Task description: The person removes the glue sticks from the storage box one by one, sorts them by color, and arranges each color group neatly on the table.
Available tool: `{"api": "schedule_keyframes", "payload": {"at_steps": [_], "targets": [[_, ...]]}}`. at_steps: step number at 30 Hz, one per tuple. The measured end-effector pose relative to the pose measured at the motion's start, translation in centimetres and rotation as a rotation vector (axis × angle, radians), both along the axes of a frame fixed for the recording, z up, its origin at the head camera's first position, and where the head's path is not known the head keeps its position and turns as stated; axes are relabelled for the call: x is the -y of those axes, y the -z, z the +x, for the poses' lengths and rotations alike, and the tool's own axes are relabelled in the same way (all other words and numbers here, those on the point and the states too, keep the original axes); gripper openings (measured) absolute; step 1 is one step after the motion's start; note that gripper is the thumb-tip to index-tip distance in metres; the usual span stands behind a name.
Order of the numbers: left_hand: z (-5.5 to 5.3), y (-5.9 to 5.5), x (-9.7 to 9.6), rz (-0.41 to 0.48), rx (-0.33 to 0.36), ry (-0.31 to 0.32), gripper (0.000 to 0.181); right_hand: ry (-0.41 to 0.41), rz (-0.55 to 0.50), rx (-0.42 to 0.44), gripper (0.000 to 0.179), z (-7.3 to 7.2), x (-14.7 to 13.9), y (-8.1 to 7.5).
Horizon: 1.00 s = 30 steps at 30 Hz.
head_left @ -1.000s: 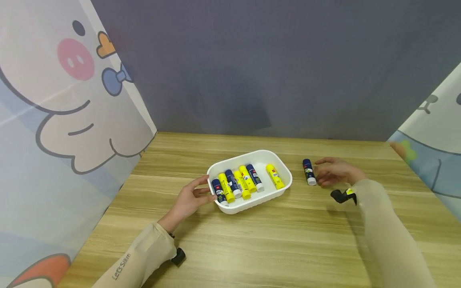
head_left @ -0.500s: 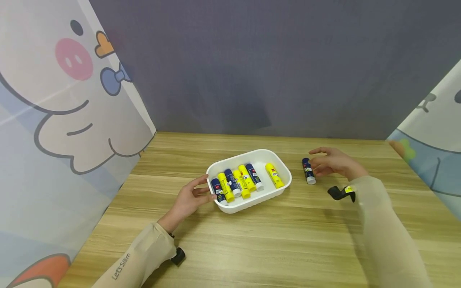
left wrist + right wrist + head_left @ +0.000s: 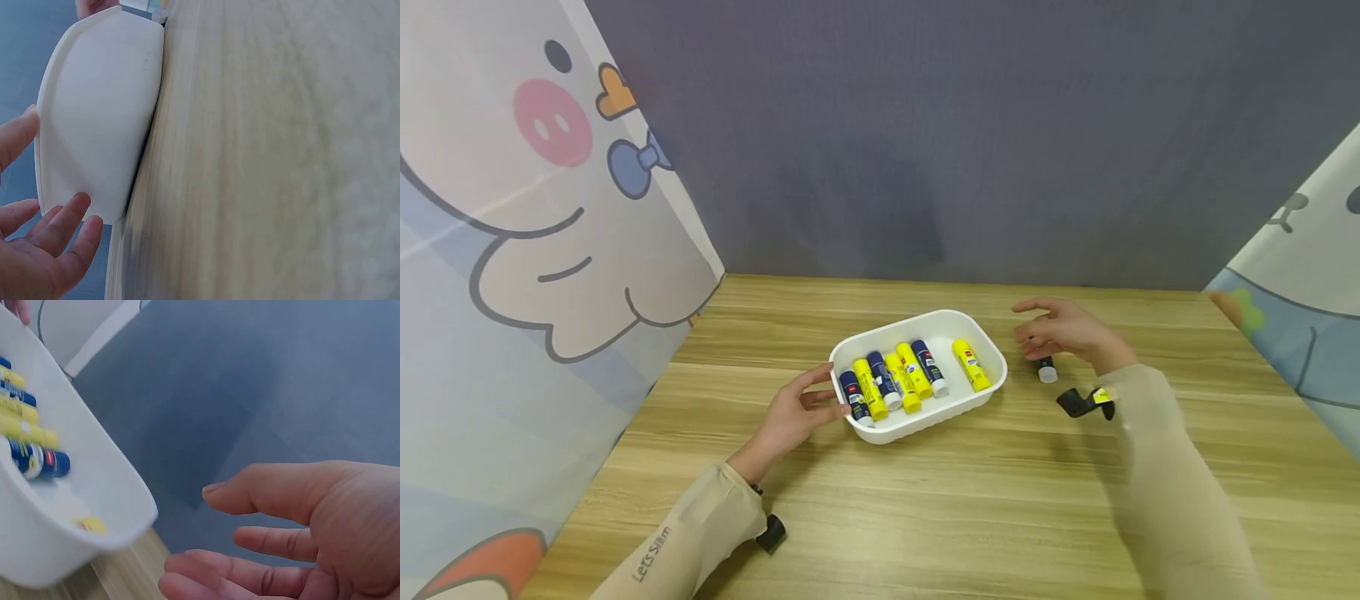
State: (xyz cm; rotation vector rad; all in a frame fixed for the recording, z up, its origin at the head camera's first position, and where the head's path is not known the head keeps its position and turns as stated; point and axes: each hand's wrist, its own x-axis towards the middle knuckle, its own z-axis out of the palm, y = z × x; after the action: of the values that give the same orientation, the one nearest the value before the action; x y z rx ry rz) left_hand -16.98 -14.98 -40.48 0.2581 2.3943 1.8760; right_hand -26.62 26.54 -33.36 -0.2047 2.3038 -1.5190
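Note:
A white plastic tray [image 3: 940,408] sits on the wooden table, holding several glue sticks, some yellow and some navy with white ends. One yellow glue stick [image 3: 972,365] lies apart from the row, towards the tray's right end. My left hand [image 3: 793,417] is spread across the left end, its fingers [image 3: 65,225] touching or very near the outer wall and rim. To the right of the tray, a navy glue stick [image 3: 1047,369] lies on the table, its upper part hidden by my right hand [image 3: 1063,332]. That hand hovers with spread, loosely bent fingers; nothing shows between them [image 3: 281,531].
A dark grey panel [image 3: 925,142] rises behind the table [image 3: 925,517]. Cartoon-printed sheets [image 3: 550,275] stand along the left and right sides. A black wrist mount [image 3: 1086,403] projects from the right sleeve, another [image 3: 771,533] from the left.
My right hand has moved left, from beside the loose navy glue stick to over it, covering its upper part. The left hand and the tray stay nearly in place.

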Motion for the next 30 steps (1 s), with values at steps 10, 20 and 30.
{"api": "schedule_keyframes", "payload": {"at_steps": [10,20,30], "targets": [[0.0,-0.1,0.1,-0.003,-0.004,0.001,0.071,-0.068,-0.040,-0.005,0.063,-0.3,3.9,0.4],[0.0,-0.1,0.0,0.002,0.007,0.003,0.071,-0.167,-0.024,0.054,0.060,-1.0,7.4,1.7],[0.0,0.0,0.0,-0.008,-0.004,0.006,0.070,-0.212,0.085,0.169,0.062,-1.5,9.7,2.7]]}}
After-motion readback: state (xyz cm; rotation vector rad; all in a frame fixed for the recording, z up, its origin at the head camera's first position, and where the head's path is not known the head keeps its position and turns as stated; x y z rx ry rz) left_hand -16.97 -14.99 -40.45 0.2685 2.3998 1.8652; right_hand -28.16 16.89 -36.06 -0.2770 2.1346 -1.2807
